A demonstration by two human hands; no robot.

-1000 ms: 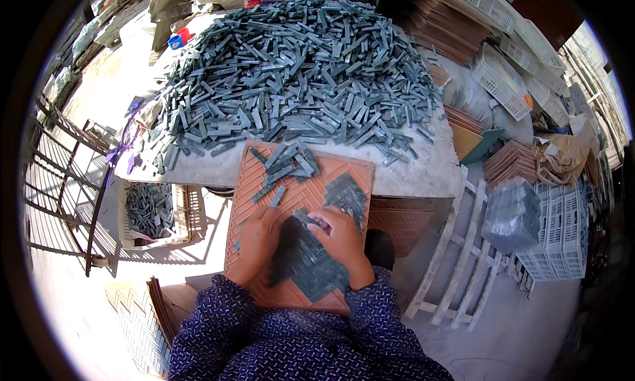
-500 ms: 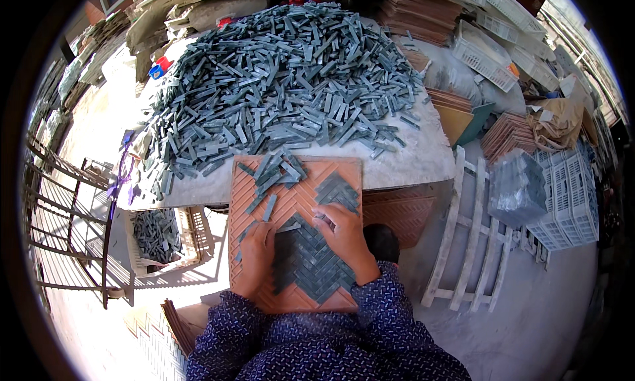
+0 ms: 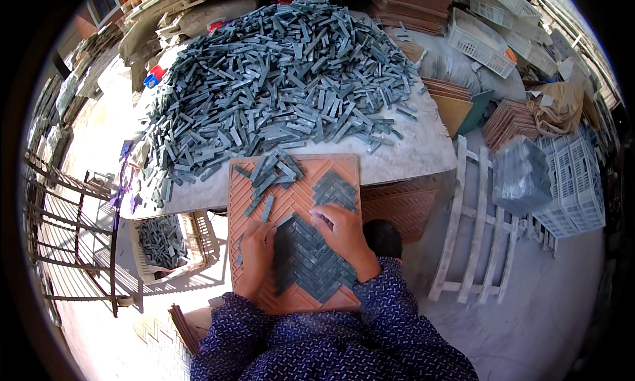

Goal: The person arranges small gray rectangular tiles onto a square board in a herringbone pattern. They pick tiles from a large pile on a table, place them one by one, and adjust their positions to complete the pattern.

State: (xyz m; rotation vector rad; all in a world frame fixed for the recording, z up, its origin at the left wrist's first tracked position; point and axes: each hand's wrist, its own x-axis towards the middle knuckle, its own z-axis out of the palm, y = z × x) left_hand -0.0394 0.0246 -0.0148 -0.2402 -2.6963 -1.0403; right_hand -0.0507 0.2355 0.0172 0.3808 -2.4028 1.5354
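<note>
An orange-brown board with herringbone grooves (image 3: 291, 201) rests in front of me, its far end over the table edge. Dark grey-green stone strips (image 3: 314, 258) fill its middle and lower right in a zigzag; a smaller laid patch (image 3: 334, 189) is at the upper right. Several loose strips (image 3: 271, 172) are heaped on its far left part, with a single strip (image 3: 267, 209) just beyond my left hand (image 3: 256, 256). That hand is curled at the left of the laid strips. My right hand (image 3: 340, 234) has its fingers pinched above the laid strips. What either holds is hidden.
A large heap of stone strips (image 3: 284, 83) covers the table (image 3: 423, 153). Below left stands a crate of strips (image 3: 197, 239), beside a metal rack (image 3: 112, 262). On the right are a pale slatted frame (image 3: 466, 249), a plastic-wrapped stack (image 3: 519, 172) and white crates (image 3: 572, 189).
The pale strip seen between my hands no longer shows there. My right hand has shifted slightly left, and my left hand has barely moved. The whole view has tilted slightly.
</note>
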